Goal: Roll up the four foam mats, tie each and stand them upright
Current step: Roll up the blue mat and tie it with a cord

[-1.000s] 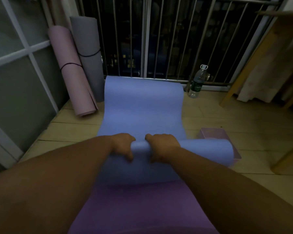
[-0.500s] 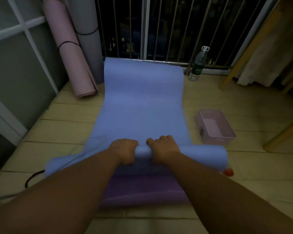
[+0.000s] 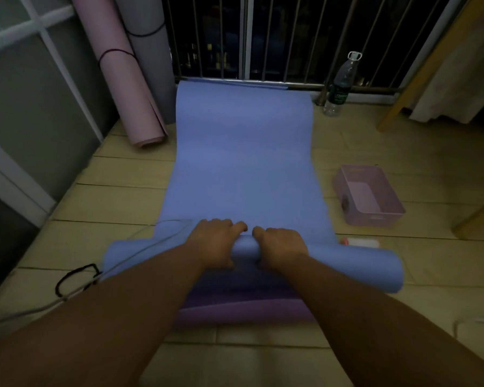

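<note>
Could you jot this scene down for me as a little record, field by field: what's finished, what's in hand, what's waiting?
Done: pink mat and grey mat, rolled, each tied, standing at the back left
In hand: blue mat, partly rolled; left hand and right hand grip the roll
Waiting: purple mat, flat under the blue one
Nearby: black cord loop, pink basket, water bottle
</note>
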A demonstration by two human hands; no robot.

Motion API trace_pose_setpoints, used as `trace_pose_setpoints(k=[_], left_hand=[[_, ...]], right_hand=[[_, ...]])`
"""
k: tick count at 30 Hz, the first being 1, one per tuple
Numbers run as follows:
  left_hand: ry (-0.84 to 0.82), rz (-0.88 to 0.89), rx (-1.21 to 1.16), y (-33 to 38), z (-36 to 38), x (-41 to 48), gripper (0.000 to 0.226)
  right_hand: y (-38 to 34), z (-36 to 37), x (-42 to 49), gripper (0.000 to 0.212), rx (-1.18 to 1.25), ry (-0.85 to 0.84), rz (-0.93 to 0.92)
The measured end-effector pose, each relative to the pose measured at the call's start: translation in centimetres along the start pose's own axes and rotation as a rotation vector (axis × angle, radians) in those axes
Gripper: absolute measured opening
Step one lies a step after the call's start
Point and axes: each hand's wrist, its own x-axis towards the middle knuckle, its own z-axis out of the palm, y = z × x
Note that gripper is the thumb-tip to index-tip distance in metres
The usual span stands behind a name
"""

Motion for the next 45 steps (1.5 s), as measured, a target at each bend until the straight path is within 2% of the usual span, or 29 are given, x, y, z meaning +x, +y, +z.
trace_pose_setpoints(k=[2, 4, 6, 8, 9, 11, 14, 17, 20, 23, 26, 31, 35, 37, 40, 43, 45], left_hand=[[-0.026, -0.014, 0.034, 0.3, 0.9, 0.1, 0.065], [-0.115, -0.085, -0.077, 0.3, 1.8, 0.7, 0.054], [-0.187, -0.131, -0.183, 0.3, 2.5, 1.5, 0.054], [-0.288, -0.076, -0.238, 0.3, 3.1, 2.0, 0.059], [-0.333, -0.041, -0.261, 0.1, 3.3, 2.2, 0.061], [-0.378, -0.007, -0.310, -0.5, 3.6, 2.1, 0.063], [-0.348, 0.026, -0.290, -0.7, 4.9, 1.4, 0.077], [-0.404, 0.031, -0.269, 0.0, 7.1, 0.7, 0.088], [-0.427, 0.027, -0.277, 0.1, 8.1, 0.6, 0.077], [-0.417, 0.008, -0.284, -0.3, 8.2, 1.6, 0.071], [-0.447, -0.009, -0.344, -0.7, 8.1, 2.6, 0.070], [-0.575, 0.001, -0.391, 0.1, 10.0, 1.3, 0.083], [-0.475, 0.027, -0.254, 1.6, 11.8, -0.7, 0.091], [-0.480, 0.031, -0.250, 1.7, 12.2, -0.9, 0.085], [-0.513, 0.038, -0.264, 1.4, 12.6, -0.4, 0.078], [-0.533, 0.048, -0.256, 1.5, 13.0, 0.3, 0.076], [-0.552, 0.056, -0.248, 1.7, 13.2, 0.4, 0.076]], right_hand=[[0.2, 0.6, 0.4, 0.057, 0.005, -0.020, -0.004], [0.5, 1.7, 0.6, 0.066, -0.045, 0.042, -0.020], [0.4, 2.5, 0.5, 0.084, -0.051, 0.093, 0.010], [0.2, 3.3, 0.5, 0.097, -0.046, 0.002, 0.032], [0.0, 3.6, 0.7, 0.095, -0.040, -0.062, 0.038], [-0.4, 4.2, 1.2, 0.079, 0.015, -0.142, 0.059], [-1.0, 4.6, 1.9, 0.063, 0.084, -0.227, 0.055], [-1.2, 5.4, 2.1, 0.063, 0.086, -0.329, 0.012], [-1.4, 6.3, 2.1, 0.069, 0.093, -0.389, -0.028], [-1.2, 7.3, 2.0, 0.080, 0.132, -0.280, -0.025], [-1.1, 8.1, 1.9, 0.083, 0.062, -0.174, -0.062], [-2.1, 9.8, 2.0, 0.060, 0.153, -0.442, -0.004], [-2.4, 11.5, 1.5, 0.053, 0.201, -0.509, 0.041], [-2.5, 11.7, 1.5, 0.058, 0.214, -0.540, 0.047], [-2.4, 11.8, 1.2, 0.077, 0.252, -0.591, 0.020], [-2.1, 12.7, 0.6, 0.084, 0.313, -0.533, 0.028], [-1.9, 13.4, 0.2, 0.082, 0.365, -0.482, 0.031]])
